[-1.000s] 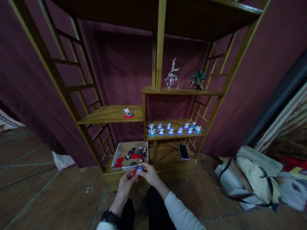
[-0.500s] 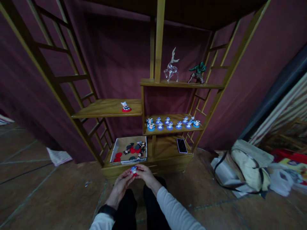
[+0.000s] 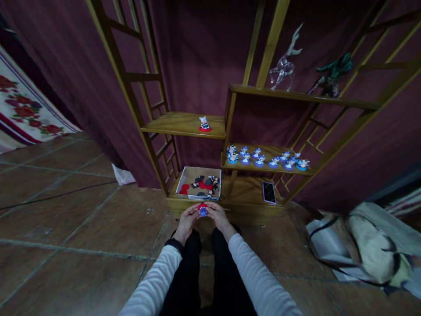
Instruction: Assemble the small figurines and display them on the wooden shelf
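Observation:
Between both hands is a small purple-and-white figurine (image 3: 203,211) on a red round base, held just in front of the low cabinet. My left hand (image 3: 187,222) grips it from the left, and my right hand (image 3: 217,216) has its fingers on the right side. A cardboard tray (image 3: 184,176) behind the hands contains dark figurine pieces and red and black discs. On the left shelf stands one black-and-white figurine (image 3: 204,124) on a red base. Several purple and blue figurines (image 3: 259,160) stand in rows on the right shelf.
A phone (image 3: 269,192) lies on the bottom board (image 3: 243,193). Higher up, a clear deer ornament (image 3: 283,72) and a green figure (image 3: 332,74) share a shelf. Bags (image 3: 368,245) rest on the floor to the right. A cable (image 3: 59,194) crosses the floor on the left.
My view has swung left, so the shelves sit further right in the picture. The held figurine has been turned, its red base now towards the cabinet and its purple top towards me.

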{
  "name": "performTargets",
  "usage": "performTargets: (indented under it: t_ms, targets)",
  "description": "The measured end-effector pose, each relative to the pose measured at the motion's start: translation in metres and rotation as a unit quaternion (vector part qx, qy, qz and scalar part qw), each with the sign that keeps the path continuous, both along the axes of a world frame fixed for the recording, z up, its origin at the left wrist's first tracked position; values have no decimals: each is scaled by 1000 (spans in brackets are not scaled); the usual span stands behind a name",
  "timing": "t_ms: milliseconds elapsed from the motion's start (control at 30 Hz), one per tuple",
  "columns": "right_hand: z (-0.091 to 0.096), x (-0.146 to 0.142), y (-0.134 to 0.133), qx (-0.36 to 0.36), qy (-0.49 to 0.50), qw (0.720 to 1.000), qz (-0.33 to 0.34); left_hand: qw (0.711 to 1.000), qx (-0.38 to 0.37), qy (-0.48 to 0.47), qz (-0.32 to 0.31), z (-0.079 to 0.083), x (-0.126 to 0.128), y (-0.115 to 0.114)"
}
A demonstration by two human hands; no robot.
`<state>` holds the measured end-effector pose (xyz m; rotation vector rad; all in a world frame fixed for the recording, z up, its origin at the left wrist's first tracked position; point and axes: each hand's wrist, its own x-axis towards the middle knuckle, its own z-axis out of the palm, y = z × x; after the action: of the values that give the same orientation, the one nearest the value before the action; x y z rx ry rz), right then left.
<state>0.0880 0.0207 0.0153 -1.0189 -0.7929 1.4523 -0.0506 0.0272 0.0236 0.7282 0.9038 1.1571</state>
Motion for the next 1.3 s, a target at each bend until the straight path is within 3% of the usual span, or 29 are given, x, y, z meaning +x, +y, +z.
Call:
performTargets:
  t_ms: [367, 567, 833, 1033, 1300]
  targets:
    - [-1, 3, 1, -8, -23, 999, 23, 999, -42, 15, -7, 5, -1, -1]
    - [4, 7, -1, -23, -42, 997, 58, 998, -49, 17, -45, 5, -4, 0]
    - [-3, 11, 3, -65, -23, 993, 94, 997, -45, 30, -56, -3, -3, 2]
    - [-1, 6, 3, -71, -2, 995, 71, 998, -48, 26, -28, -4, -1, 2]
    - [-2, 6, 1, -54, 10, 997, 59, 996, -23, 24, -77, 1, -2, -2]
